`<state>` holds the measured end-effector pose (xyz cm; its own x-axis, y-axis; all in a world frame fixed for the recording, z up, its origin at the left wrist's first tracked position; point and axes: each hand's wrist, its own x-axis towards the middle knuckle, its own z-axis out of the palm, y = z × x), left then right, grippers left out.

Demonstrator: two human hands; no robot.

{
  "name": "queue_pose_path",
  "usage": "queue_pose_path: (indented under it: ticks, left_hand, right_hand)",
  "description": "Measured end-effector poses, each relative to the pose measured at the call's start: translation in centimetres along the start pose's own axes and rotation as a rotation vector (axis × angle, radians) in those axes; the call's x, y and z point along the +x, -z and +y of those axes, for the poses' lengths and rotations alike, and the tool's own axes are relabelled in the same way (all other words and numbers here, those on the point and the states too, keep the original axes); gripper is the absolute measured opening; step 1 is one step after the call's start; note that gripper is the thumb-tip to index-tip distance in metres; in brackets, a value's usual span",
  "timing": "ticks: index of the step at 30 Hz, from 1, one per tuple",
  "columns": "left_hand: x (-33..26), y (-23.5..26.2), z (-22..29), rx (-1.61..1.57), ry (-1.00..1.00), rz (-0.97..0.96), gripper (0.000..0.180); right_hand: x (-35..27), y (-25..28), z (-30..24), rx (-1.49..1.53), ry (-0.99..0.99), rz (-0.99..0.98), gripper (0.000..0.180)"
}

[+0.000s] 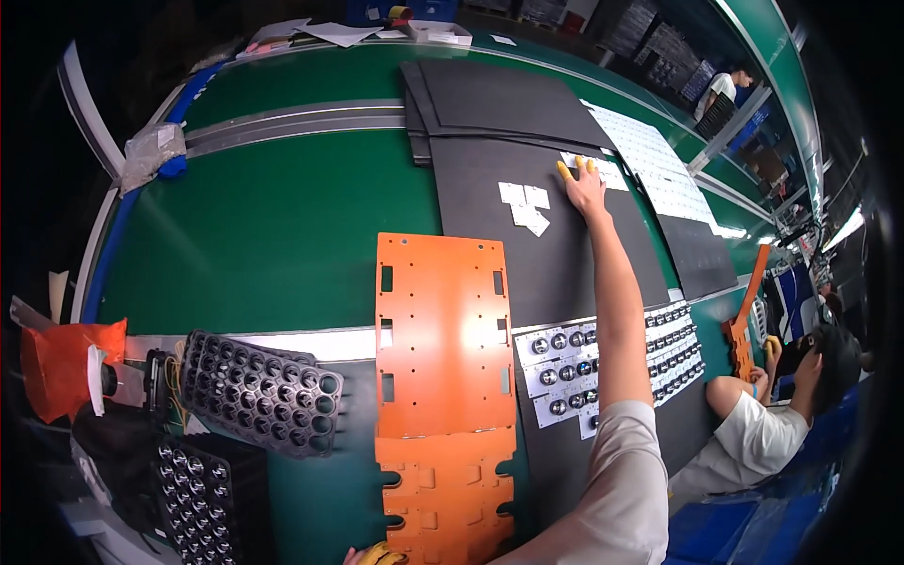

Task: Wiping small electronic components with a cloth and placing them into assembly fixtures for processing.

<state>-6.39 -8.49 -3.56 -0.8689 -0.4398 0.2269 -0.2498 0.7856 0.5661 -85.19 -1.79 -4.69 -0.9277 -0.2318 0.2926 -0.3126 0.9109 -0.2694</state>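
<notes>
My right hand (587, 188) reaches far out with yellow finger covers on its fingertips. Its fingers are spread and touch small white square boards (612, 176) on a black mat (471, 188). Left of that hand lies another small group of white square boards (524, 201). At the lower edge, only part of my left hand (377, 556) shows, also in yellow finger covers. Its fingers look bunched together beside the near end of the orange hinged fixture plate (443, 339); what they hold, if anything, is hidden.
Under my right forearm sit rows of white boards with round lenses (567, 372). Black trays with round pockets (264, 391) and lenses (195, 490) stand at left. White board sheets (650, 155) lie far right. A co-worker (772, 424) sits at right near another orange plate (744, 330).
</notes>
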Motion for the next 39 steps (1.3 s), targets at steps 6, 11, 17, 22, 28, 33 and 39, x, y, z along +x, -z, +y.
queue_pose_path:
  ticks: [6,11,17,22,28,33,39]
  left_hand:
    - [0.1,-0.1,0.5,0.026,0.015,0.008,0.045]
    - [1.5,0.9,2.4,-0.030,0.102,0.028,0.057]
    - [2.8,1.3,4.0,-0.077,0.162,0.055,0.068]
    - [2.3,1.3,3.5,0.021,0.090,0.103,0.067]
    - [1.4,1.2,2.5,-0.034,0.042,0.143,0.066]
    - [0.0,0.9,1.9,-0.111,0.038,0.207,0.070]
    - [-3.1,3.0,0.6,-0.207,-0.011,0.338,0.062]
  right_hand:
    - [0.3,0.3,0.0,-0.041,-0.028,-0.118,0.087]
    - [-1.9,0.1,-3.0,-0.107,0.050,-0.132,0.071]
    - [-7.5,2.0,-7.7,-0.112,0.181,-0.217,0.062]
    - [-11.0,1.4,-10.7,0.004,0.173,-0.184,0.068]
    - [-12.0,2.2,-9.2,-0.181,0.383,0.025,0.057]
    - [-13.5,4.8,-10.7,0.089,0.583,0.200,0.050]
    - [-21.3,11.4,-13.8,0.349,0.660,0.034,0.045]
